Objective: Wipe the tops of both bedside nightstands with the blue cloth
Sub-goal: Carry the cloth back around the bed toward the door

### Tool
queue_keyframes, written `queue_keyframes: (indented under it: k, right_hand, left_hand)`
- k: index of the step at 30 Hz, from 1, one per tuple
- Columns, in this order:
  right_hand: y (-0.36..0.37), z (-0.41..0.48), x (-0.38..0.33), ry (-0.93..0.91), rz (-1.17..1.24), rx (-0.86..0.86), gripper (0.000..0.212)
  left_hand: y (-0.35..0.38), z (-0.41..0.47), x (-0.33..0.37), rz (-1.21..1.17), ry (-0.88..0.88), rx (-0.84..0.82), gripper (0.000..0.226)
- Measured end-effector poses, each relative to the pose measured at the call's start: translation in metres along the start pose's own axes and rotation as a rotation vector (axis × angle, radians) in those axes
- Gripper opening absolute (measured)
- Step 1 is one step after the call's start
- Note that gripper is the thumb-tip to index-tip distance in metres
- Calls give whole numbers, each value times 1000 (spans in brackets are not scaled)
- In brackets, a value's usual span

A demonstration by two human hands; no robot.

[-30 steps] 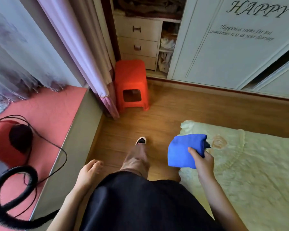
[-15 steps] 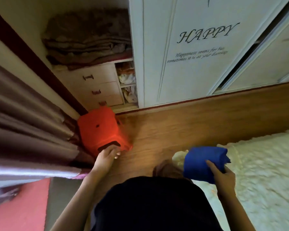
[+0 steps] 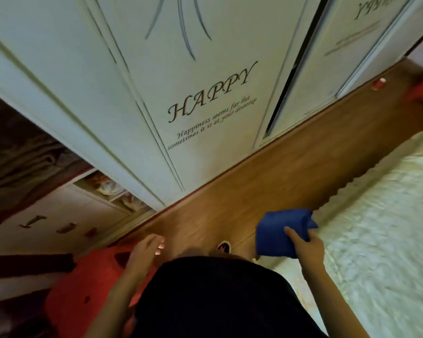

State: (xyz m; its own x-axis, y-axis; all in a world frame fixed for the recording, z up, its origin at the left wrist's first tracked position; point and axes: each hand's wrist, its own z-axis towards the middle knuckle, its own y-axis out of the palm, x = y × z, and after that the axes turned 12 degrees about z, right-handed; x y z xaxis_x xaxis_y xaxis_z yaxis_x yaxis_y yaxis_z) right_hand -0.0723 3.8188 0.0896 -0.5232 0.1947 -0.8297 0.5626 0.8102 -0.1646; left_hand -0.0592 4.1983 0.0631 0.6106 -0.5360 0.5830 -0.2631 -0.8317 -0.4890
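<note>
The right hand (image 3: 305,242) grips the folded blue cloth (image 3: 279,230) between bed (image 3: 376,228) and wardrobe (image 3: 156,93), while the left hand (image 3: 144,250) hangs loosely curled and holding nothing over the red stool (image 3: 78,289).

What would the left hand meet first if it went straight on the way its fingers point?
Probably the wooden floor just beyond the left hand, then the foot of the white wardrobe door; nothing stands between, but depth is unclear.

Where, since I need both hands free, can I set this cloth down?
The wood floor strip between the wardrobe door and the bed cover lies bare ahead. The bed cover itself, right of the right hand holding the blue cloth, is open too. Lower left is crowded: the red stool sits under the left hand.
</note>
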Motion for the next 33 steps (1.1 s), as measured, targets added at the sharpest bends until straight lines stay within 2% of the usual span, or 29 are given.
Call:
queue_keyframes:
  k: [3,7,10,14,21,26,30,33]
  right_hand:
    - [24,38,-39,-6,44,-3,39]
    - [43,92,-81,-1,124,24,22]
    - [50,136,-108,28,190,69,23]
    - [41,192,-138,51,235,234,25]
    - [-11,244,-177,131,331,615,39]
    - [-58,273,-189,191,453,835,31]
    - [-98,331,-204,231,483,907,31]
    - [-136,397,-230,239,491,891,31]
  left_hand:
    - [-11,35,42,-10,-14,16,33]
    - [-17,97,103,59,-4,-21,19]
    - [-13,155,160,174,54,-84,19]
    - [13,238,265,266,148,-186,22]
    - [113,327,476,426,372,-456,22]
    - [202,345,591,496,509,-578,23]
    - [267,369,653,580,510,-667,21]
    - [319,388,703,576,475,-658,22]
